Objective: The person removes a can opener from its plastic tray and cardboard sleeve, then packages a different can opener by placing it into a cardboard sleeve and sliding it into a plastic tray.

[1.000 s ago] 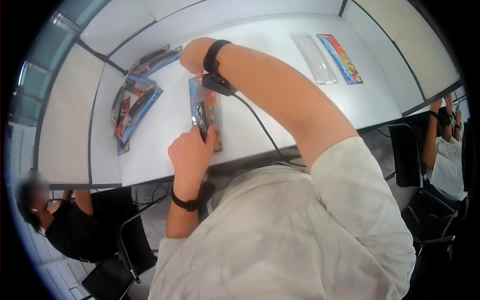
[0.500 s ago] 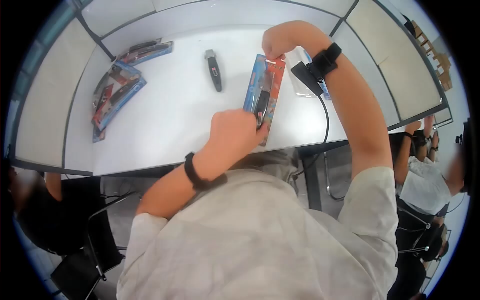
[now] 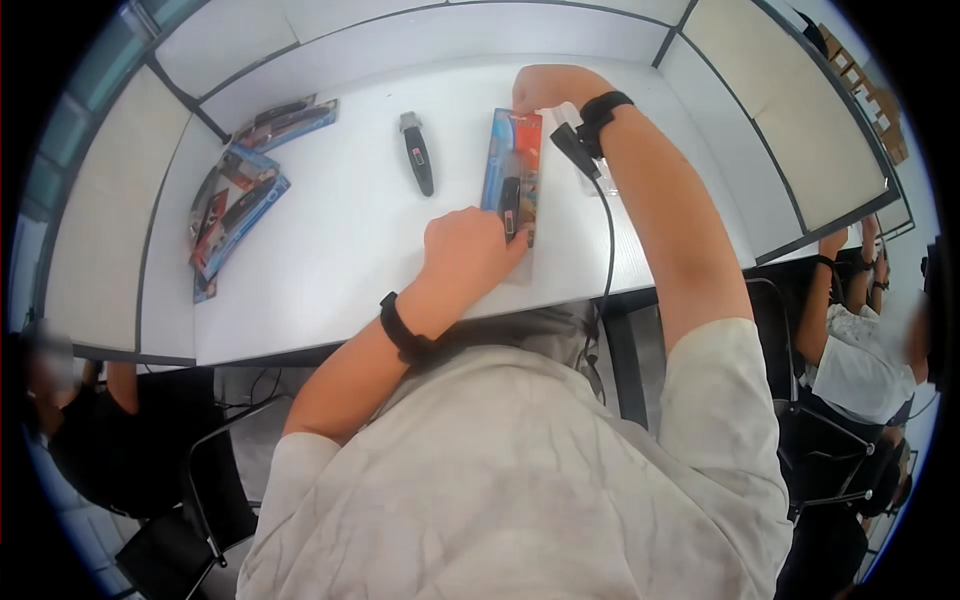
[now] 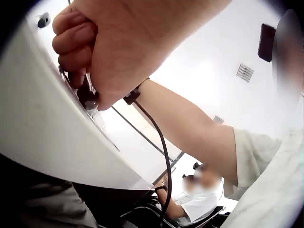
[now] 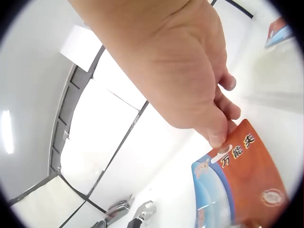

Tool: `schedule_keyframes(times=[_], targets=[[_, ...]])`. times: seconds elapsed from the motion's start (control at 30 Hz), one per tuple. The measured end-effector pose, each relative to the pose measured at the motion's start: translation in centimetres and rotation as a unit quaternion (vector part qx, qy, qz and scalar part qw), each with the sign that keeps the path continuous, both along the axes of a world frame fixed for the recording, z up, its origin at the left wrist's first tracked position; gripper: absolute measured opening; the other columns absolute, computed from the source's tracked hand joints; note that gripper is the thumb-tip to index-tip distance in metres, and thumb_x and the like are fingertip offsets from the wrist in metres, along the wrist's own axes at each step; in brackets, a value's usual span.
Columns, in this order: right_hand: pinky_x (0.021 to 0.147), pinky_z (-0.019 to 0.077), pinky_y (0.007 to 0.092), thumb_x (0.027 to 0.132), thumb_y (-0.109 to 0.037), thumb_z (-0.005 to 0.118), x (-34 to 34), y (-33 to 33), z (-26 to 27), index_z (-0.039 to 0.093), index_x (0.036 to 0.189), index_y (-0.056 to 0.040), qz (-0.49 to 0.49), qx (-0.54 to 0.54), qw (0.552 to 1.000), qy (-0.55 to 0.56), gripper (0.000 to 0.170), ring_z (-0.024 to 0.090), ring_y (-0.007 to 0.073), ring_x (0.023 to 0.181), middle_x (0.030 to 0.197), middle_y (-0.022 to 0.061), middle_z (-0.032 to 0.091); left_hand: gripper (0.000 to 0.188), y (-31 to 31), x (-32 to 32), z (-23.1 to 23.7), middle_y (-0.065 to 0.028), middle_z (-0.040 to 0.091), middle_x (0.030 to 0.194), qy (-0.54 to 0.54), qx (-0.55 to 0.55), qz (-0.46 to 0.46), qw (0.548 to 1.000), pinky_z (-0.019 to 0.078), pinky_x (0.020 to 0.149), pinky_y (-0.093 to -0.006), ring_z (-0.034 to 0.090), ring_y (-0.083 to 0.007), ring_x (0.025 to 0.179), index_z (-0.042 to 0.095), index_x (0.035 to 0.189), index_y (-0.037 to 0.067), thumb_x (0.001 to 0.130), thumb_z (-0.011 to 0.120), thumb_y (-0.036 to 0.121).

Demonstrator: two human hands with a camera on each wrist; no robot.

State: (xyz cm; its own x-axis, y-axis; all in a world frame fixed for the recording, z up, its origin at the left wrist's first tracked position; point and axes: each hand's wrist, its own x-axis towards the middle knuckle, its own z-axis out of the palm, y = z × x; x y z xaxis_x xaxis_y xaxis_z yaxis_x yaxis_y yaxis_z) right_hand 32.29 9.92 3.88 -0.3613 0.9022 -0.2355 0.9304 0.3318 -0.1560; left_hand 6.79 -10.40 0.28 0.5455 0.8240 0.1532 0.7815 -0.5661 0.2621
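I see a white table (image 3: 320, 250) mid-frame, pale dark-trimmed partitions (image 3: 350, 35) up top; right hand (image 3: 543, 88) pinches blue-and-red carded blister pack (image 3: 512, 165), left hand (image 3: 465, 252) grips its lower end.

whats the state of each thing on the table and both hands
Loose tool: unpackaged, lying down
Held pack: filled, gripped at both ends
Left packs: filled, some overlapping
Clear plastic: partly hidden, contents unclear
Left hand: grips the held pack's near end
Right hand: pinches its far edge
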Motion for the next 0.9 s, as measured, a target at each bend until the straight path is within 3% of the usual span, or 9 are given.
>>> schedule_keyframes(times=[0.07, 0.23, 0.37, 0.47, 0.57, 0.67, 0.77, 0.87, 0.9], targets=[[0.070, 0.0505, 0.0415, 0.081, -0.023, 0.067, -1.8, 1.0, -0.6, 0.078, 0.092, -0.0010, 0.001, -0.015, 0.999, -0.048, 0.027, 0.063, 0.0277, 0.074, 0.081, 0.0133, 0.071, 0.051, 0.1, -0.8, 0.0, -0.0166, 0.068, 0.067, 0.003, -0.004, 0.007, 1.000, 0.0508, 0.054, -0.0458, 0.068, -0.0343, 0.060, 0.073, 0.070, 0.003, 0.092, 0.067, 0.049], [0.056, 0.0380, 0.0462, 0.075, -0.019, 0.068, -4.5, 3.9, -3.4, 0.061, 0.067, 0.0028, 0.007, 0.042, 0.999, -0.009, 0.024, 0.043, 0.0284, 0.056, 0.059, 0.0148, 0.048, 0.049, 0.1, -2.2, -0.4, -0.0168, 0.068, 0.068, 0.000, 0.005, 0.031, 1.000, 0.0510, 0.054, -0.0460, 0.069, -0.0348, 0.061, 0.073, 0.070, 0.004, 0.091, 0.067, 0.048], [0.054, 0.0379, 0.0479, 0.073, -0.013, 0.067, -5.9, 3.2, -1.5, 0.059, 0.065, 0.0037, 0.001, 0.074, 0.997, -0.031, 0.020, 0.044, 0.0311, 0.055, 0.061, 0.0204, 0.048, 0.047, 0.0, -2.3, -0.3, -0.0170, 0.069, 0.071, 0.015, 0.008, 0.032, 0.999, 0.0518, 0.056, -0.0457, 0.069, -0.0349, 0.063, 0.073, 0.072, 0.003, 0.091, 0.068, 0.046], [0.056, 0.0431, 0.0481, 0.073, -0.014, 0.068, -5.5, 5.5, -2.7, 0.064, 0.068, 0.0035, 0.009, 0.115, 0.990, -0.076, 0.018, 0.053, 0.0346, 0.058, 0.066, 0.0229, 0.057, 0.046, 0.2, -2.3, -0.5, -0.0170, 0.069, 0.072, 0.005, -0.003, 0.031, 1.000, 0.0521, 0.057, -0.0454, 0.069, -0.0352, 0.063, 0.073, 0.072, 0.003, 0.091, 0.068, 0.045], [0.062, 0.0498, 0.0484, 0.075, -0.015, 0.069, -5.2, 6.3, -4.0, 0.071, 0.077, 0.0028, -0.003, 0.204, 0.978, -0.043, 0.018, 0.064, 0.0383, 0.068, 0.077, 0.0236, 0.067, 0.044, 0.2, -2.4, -0.5, -0.0170, 0.069, 0.072, 0.001, 0.003, 0.039, 0.999, 0.0521, 0.057, -0.0454, 0.069, -0.0356, 0.063, 0.073, 0.072, 0.003, 0.091, 0.068, 0.043], [0.068, 0.0538, 0.0486, 0.081, -0.016, 0.067, -6.2, 4.6, -2.4, 0.075, 0.087, 0.0016, -0.028, 0.200, 0.979, -0.029, 0.020, 0.069, 0.0399, 0.081, 0.090, 0.0230, 0.073, 0.043, 0.0, -2.6, -0.6, -0.0171, 0.068, 0.070, 0.001, 0.013, 0.035, 0.999, 0.0518, 0.056, -0.0458, 0.069, -0.0359, 0.063, 0.073, 0.071, 0.003, 0.091, 0.068, 0.042], [0.071, 0.0543, 0.0476, 0.086, -0.017, 0.063, -5.2, 6.8, -3.4, 0.074, 0.092, 0.0023, -0.056, 0.173, 0.983, -0.008, 0.023, 0.068, 0.0392, 0.079, 0.090, 0.0216, 0.072, 0.047, -0.1, -2.5, -0.3, -0.0193, 0.067, 0.067, 0.001, 0.003, 0.042, 0.999, 0.0515, 0.056, -0.0478, 0.068, -0.0384, 0.063, 0.072, 0.068, 0.002, 0.091, 0.067, 0.042], [0.073, 0.0561, 0.0451, 0.089, -0.018, 0.061, -4.5, 7.8, -2.9, 0.075, 0.091, 0.0005, -0.035, 0.213, 0.974, -0.072, 0.023, 0.068, 0.0349, 0.078, 0.087, 0.0178, 0.073, 0.049, 0.2, -2.6, -0.4, -0.0206, 0.066, 0.065, -0.008, -0.004, 0.038, 0.999, 0.0514, 0.056, -0.0485, 0.067, -0.0393, 0.063, 0.072, 0.067, 0.001, 0.092, 0.066, 0.043], [0.075, 0.0575, 0.0424, 0.092, -0.022, 0.060, -3.2, 10.6, -3.7, 0.076, 0.100, -0.0038, -0.020, 0.153, 0.986, -0.055, 0.026, 0.068, 0.0278, 0.080, 0.090, 0.0102, 0.074, 0.049, 0.2, -2.6, -0.5, -0.0206, 0.066, 0.065, -0.013, -0.004, 0.034, 0.999, 0.0514, 0.056, -0.0484, 0.067, -0.0392, 0.063, 0.072, 0.066, 0.001, 0.092, 0.066, 0.043]])
